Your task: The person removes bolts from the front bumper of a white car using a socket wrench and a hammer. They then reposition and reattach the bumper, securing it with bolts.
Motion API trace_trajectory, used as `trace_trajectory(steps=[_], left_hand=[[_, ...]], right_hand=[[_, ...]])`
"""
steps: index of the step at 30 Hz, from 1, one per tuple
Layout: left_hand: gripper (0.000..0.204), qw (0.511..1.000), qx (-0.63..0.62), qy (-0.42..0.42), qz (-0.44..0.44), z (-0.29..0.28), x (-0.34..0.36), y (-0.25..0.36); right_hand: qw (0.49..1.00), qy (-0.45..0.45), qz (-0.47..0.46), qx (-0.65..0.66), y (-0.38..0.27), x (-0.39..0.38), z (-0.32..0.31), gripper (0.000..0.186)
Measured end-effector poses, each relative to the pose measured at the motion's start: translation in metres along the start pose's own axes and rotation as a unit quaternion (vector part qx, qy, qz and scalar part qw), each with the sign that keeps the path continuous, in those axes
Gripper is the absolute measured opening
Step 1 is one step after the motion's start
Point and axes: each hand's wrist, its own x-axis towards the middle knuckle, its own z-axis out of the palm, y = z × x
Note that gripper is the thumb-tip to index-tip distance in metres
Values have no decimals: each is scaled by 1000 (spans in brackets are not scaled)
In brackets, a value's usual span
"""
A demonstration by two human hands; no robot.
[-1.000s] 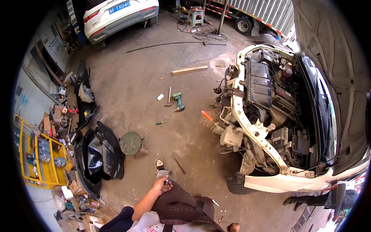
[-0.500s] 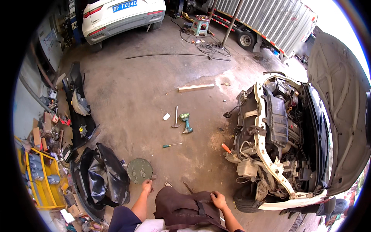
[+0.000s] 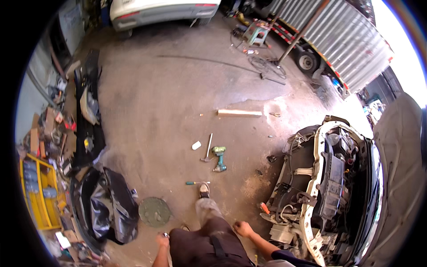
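Observation:
My left hand (image 3: 163,240) hangs beside my left thigh with its fingers curled; a small shiny spot shows at them, too small to name. On the other side, my right hand (image 3: 243,228) is closed in a loose fist beside my right thigh, with nothing visible in it. Neither hand touches a tool. On the floor ahead lie a cordless drill (image 3: 219,159), a hammer (image 3: 209,147), a small white piece (image 3: 196,145) and a screwdriver (image 3: 192,183). My shoe (image 3: 204,190) is at the screwdriver's shaft, partly overlapping it in view.
A car front (image 3: 318,187) with exposed engine bay and raised hood (image 3: 398,164) stands at right, an orange-handled tool (image 3: 264,208) at its edge. Left are a round cover (image 3: 154,212), black plastic parts (image 3: 113,207) and a yellow rack (image 3: 42,191). A wooden bar (image 3: 239,113) lies ahead.
My view has shifted as I step forward, one foot now out by the screwdriver. My right hand has come off my thigh to its side; the left hand sits lower, away from the round cover.

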Motion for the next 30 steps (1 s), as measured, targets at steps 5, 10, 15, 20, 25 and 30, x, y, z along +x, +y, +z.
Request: trace_trajectory(steps=[5, 10, 15, 20, 25, 30], left_hand=[[25, 972, 217, 93, -19, -46, -14, 97], [26, 952, 282, 81, -91, -23, 88, 175], [27, 929, 354, 27, -107, 59, 222, 138], [36, 913, 373, 56, -158, 114, 290, 69], [75, 960, 218, 93, -146, 135, 267, 48], [44, 977, 99, 136, -134, 122, 242, 111]], right_hand=[[995, -80, -39, 35, 13, 163, -58, 22], [978, 27, 68, 197, -47, 338, -88, 22], [993, -104, 36, -37, -11, 481, -4, 27], [962, -170, -15, -213, 9, 648, 94, 28], [883, 60, -35, -464, 73, 822, 129, 63], [892, 32, -17, -451, 46, 845, 144, 60]])
